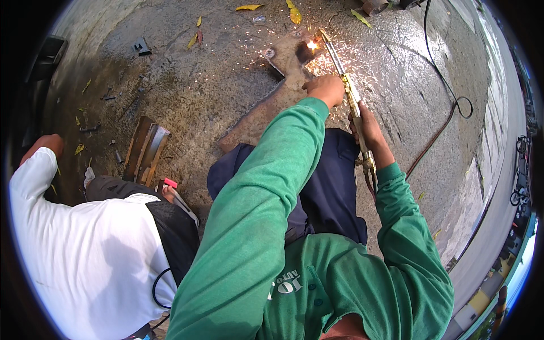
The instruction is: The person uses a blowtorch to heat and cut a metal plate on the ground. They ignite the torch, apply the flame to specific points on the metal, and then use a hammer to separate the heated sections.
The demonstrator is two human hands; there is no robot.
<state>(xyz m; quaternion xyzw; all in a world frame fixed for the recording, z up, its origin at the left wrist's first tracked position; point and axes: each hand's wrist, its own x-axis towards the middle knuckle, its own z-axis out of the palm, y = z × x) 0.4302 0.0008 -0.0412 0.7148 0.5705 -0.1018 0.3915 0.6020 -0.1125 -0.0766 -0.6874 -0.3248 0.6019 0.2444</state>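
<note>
My right hand is closed round the handle of a brass-coloured cutting torch, which slants up and away from me. Further up, my left hand is curled against the torch's tubes, closed on them, with its knuckles over the plate. A bright flame glows at the torch's head, and sparks scatter around it. It meets the far end of a rusty steel plate with an angled outline, lying on the concrete. My left forearm and dark trouser legs cover part of that plate. Glare hides the exact spot being heated.
A co-worker in a white shirt crouches close on my left. Near them lie rusty steel channel pieces, a small dark metal bracket and loose bolts. A dark hose loops over the concrete at right. Yellow leaves are scattered around.
</note>
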